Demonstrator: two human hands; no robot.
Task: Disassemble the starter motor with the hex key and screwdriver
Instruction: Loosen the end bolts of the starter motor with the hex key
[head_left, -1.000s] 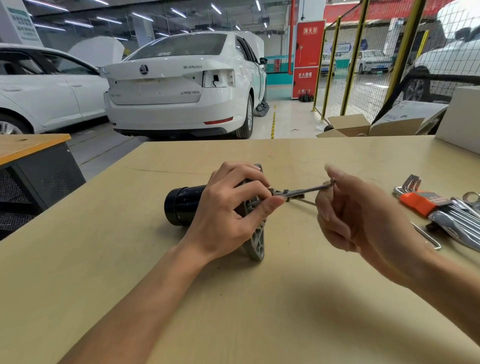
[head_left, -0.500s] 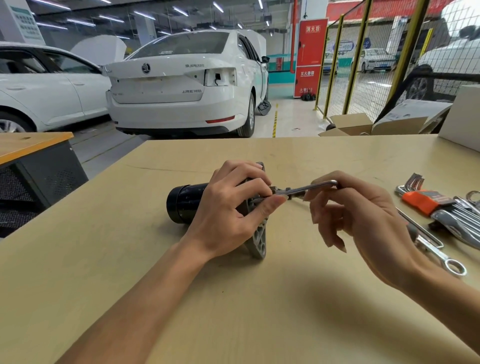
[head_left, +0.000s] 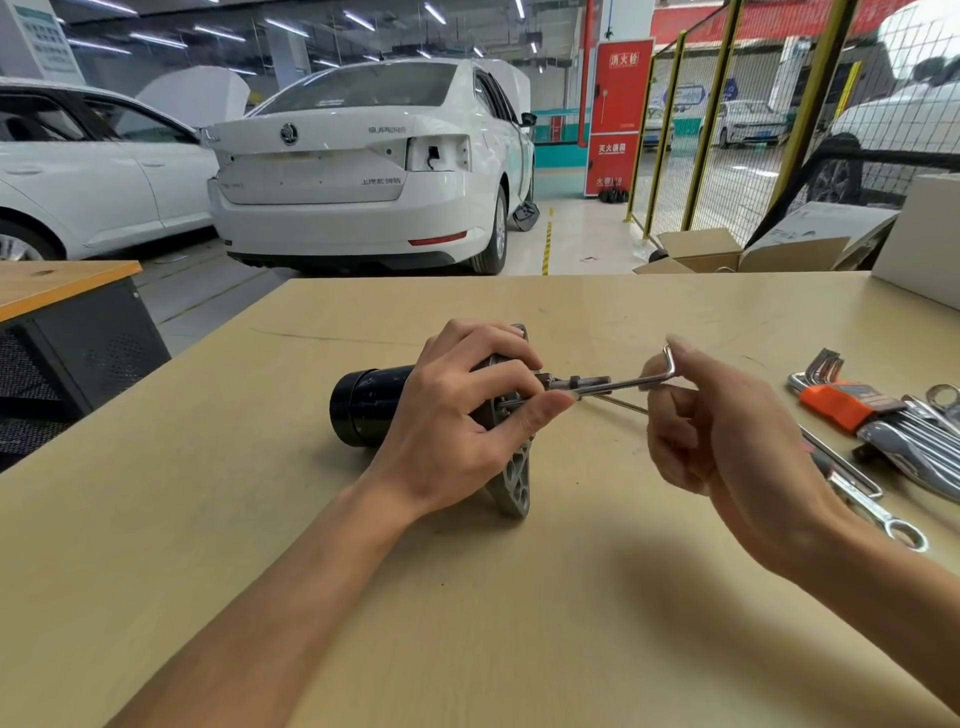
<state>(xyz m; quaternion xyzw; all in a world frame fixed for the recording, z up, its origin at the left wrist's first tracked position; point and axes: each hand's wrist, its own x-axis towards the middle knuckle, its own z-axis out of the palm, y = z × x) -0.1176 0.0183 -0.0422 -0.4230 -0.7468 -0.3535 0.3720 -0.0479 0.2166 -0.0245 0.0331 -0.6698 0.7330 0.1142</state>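
The starter motor (head_left: 363, 410) lies on its side on the tan table (head_left: 467, 597), its black cylinder to the left and its grey cast flange (head_left: 514, 483) toward me. My left hand (head_left: 467, 415) grips the motor at the flange end, thumb pressed near the hex key's shaft. A silver L-shaped hex key (head_left: 623, 383) runs level from the flange to the right, its short bent end pointing up. My right hand (head_left: 727, 431) pinches that bent end between thumb and fingers.
A hex key set in an orange holder (head_left: 836, 405) and several wrenches (head_left: 878, 514) lie at the right. A white box (head_left: 924, 239) stands at the far right corner. Cardboard boxes, white cars and a yellow fence lie beyond the table.
My right hand has turned the hex key: its bent end went from level, down under my fingers, to pointing up now. My left hand and the motor stayed put.
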